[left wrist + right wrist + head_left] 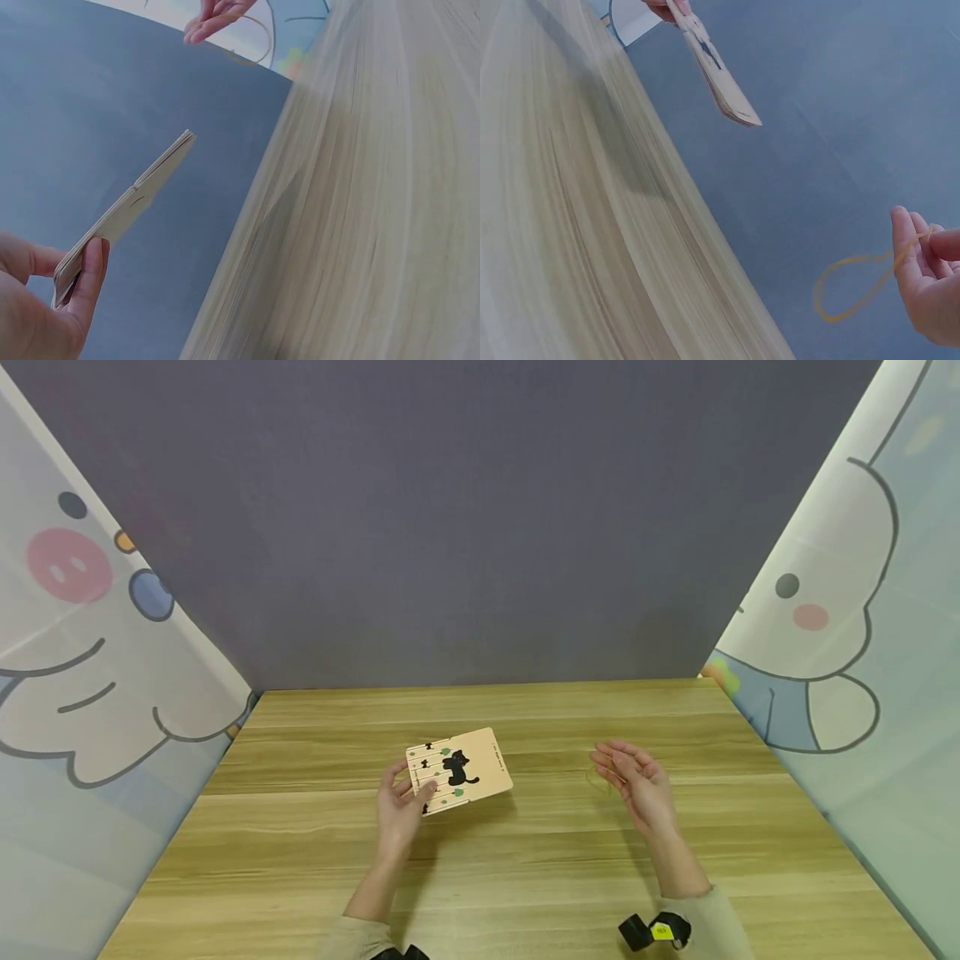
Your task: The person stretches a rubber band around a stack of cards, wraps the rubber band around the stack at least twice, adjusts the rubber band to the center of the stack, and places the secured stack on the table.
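My left hand (400,817) grips a thin stack of cream cards (480,767) by its left end, thumb on top and fingers beneath. A black cat, small green leaves and thin lines are printed on its upper face. Seen from the side in the left wrist view, the stack (124,214) shows several layers and is held above the table. Off to the right, my right hand (647,789) pinches a yellow rubber band (836,315) between thumb and fingers. The band hangs as a loose loop, apart from the cards.
Both hands are over a wood-grain table (300,860). A dark grey panel (480,527) rises at its far edge. Sheets with cartoon animals, a left sheet (45,693) and a right sheet (900,793), flank the table.
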The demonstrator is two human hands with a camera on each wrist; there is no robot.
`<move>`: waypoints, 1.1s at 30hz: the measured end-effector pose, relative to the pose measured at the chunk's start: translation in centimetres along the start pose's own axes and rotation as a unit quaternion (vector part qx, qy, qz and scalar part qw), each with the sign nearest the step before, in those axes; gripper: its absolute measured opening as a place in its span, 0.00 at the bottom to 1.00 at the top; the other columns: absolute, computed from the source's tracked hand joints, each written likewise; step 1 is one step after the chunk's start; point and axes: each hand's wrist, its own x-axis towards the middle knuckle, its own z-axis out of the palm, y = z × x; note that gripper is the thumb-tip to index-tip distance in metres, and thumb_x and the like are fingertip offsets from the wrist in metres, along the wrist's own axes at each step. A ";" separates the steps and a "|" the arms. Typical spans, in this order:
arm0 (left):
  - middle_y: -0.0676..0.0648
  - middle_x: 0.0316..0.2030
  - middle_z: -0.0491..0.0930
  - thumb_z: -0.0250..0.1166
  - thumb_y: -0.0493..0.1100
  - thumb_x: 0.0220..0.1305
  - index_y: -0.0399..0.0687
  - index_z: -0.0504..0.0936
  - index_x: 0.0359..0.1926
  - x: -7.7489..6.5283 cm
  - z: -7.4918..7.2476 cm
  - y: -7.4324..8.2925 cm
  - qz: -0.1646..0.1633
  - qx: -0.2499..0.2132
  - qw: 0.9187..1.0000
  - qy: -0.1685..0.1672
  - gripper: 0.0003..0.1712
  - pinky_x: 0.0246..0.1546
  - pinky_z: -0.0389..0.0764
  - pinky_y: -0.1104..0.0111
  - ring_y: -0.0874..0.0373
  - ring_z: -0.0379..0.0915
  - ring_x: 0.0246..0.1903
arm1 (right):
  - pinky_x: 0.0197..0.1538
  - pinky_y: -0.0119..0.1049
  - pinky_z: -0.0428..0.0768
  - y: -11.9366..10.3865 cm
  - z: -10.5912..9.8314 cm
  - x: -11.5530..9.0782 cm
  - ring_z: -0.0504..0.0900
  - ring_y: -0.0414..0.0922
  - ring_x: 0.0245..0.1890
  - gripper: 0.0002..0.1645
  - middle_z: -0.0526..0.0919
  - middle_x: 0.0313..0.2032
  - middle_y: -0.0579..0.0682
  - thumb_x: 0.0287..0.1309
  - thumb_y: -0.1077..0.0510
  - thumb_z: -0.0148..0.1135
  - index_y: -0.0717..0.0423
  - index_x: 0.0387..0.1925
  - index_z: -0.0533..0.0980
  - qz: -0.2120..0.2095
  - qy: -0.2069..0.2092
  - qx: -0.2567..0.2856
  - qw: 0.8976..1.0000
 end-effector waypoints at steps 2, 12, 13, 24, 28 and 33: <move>0.27 0.43 0.72 0.59 0.26 0.52 0.31 0.60 0.55 -0.1 0.2 0.2 -0.002 -0.004 1.000 -0.003 0.29 0.29 0.78 0.70 0.50 0.77 0.33 | 0.45 0.35 0.75 -0.9 1.1 -0.4 0.78 0.47 0.43 0.15 0.79 0.45 0.55 0.61 0.73 0.42 0.77 0.49 0.62 0.000 0.012 -0.025 1.000; 0.27 0.42 0.73 0.60 0.26 0.52 0.31 0.60 0.56 -0.2 1.1 0.4 0.014 -0.012 1.000 -0.023 0.29 0.29 0.78 0.69 0.47 0.77 0.34 | 0.37 0.30 0.78 0.3 0.0 -0.3 0.79 0.46 0.41 0.19 0.78 0.47 0.50 0.54 0.71 0.55 0.64 0.49 0.68 -0.004 0.014 -0.060 0.998; 0.27 0.41 0.74 0.60 0.26 0.52 0.31 0.60 0.56 -0.2 1.2 0.4 0.015 -0.013 0.999 -0.026 0.30 0.29 0.79 0.69 0.47 0.77 0.34 | 0.35 0.30 0.78 0.8 -0.7 -0.1 0.80 0.46 0.41 0.20 0.77 0.48 0.51 0.53 0.71 0.56 0.63 0.49 0.69 -0.013 0.002 -0.049 0.999; 0.27 0.41 0.74 0.60 0.25 0.51 0.32 0.60 0.55 0.1 2.2 0.2 0.018 -0.025 0.999 -0.044 0.30 0.29 0.79 0.68 0.46 0.78 0.33 | 0.38 0.35 0.78 1.3 0.2 0.0 0.80 0.47 0.40 0.17 0.77 0.47 0.55 0.55 0.65 0.57 0.67 0.45 0.67 -0.042 0.004 -0.079 0.996; 0.28 0.40 0.74 0.60 0.25 0.51 0.31 0.61 0.55 0.2 2.6 0.0 0.025 -0.026 0.998 -0.050 0.29 0.28 0.79 0.68 0.48 0.78 0.32 | 0.40 0.36 0.78 2.3 -1.0 0.3 0.78 0.51 0.43 0.17 0.74 0.50 0.59 0.54 0.64 0.58 0.67 0.45 0.68 -0.057 -0.027 -0.096 0.993; 0.27 0.41 0.74 0.60 0.25 0.51 0.31 0.61 0.55 0.2 3.1 -0.2 0.026 -0.032 0.998 -0.057 0.29 0.29 0.79 0.67 0.48 0.78 0.32 | 0.42 0.34 0.77 2.9 -1.3 0.4 0.77 0.49 0.45 0.19 0.74 0.51 0.57 0.55 0.65 0.57 0.69 0.48 0.69 -0.054 -0.043 -0.127 0.989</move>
